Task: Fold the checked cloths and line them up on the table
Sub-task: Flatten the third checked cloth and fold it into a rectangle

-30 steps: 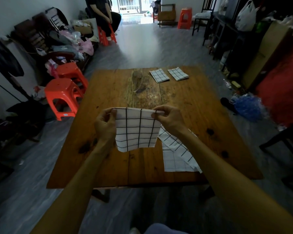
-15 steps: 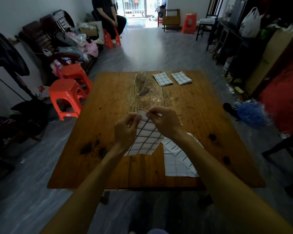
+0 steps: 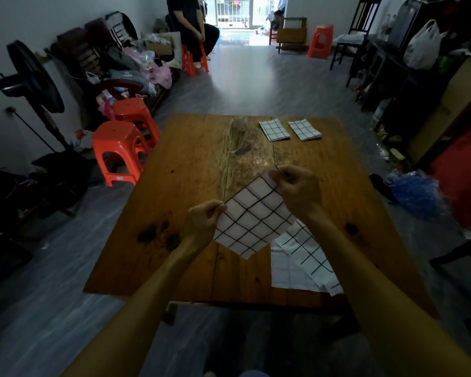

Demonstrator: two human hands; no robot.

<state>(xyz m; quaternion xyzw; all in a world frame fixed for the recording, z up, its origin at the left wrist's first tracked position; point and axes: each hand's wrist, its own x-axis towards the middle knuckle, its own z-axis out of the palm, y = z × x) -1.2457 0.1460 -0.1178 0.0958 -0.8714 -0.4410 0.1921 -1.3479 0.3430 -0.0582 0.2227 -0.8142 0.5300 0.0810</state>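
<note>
Head cam had the whole wooden table (image 3: 191, 164) in view, so going left to right. Off the left edge stood 2 orange stools (image 3: 119, 148), nothing to do with the job.

Over the near middle, the left hand (image 3: 201, 224) pinched 1 corner of a checked cloth (image 3: 252, 219), thumb against curled fingers (image 3: 215, 208), and that corner sat lower and nearer. The right hand (image 3: 297, 190) pinched the opposite upper corner, fingers curled tight round the edge, so the cloth hung between them on a slant, lifted clear of the wood with its bottom corner dangling. I'd guess it was held taut like that so the edges could be matched up before the next fold, since a limp cloth won't crease straight.

Just right of it, partly under the right forearm, another cloth (image 3: 299, 268) lay spread out near the front edge of the table, probably parked within easy reach for later. Looked unfolded or only half done, hard to tell how many layers.

Up at the far right side, 2 folded cloths (image 3: 274, 129) sat just beside each other, apart but close, roughly in a row. That looked like the start of the line-up, so my read was 2 done, 1 in hand, at least 1 waiting.
</note>
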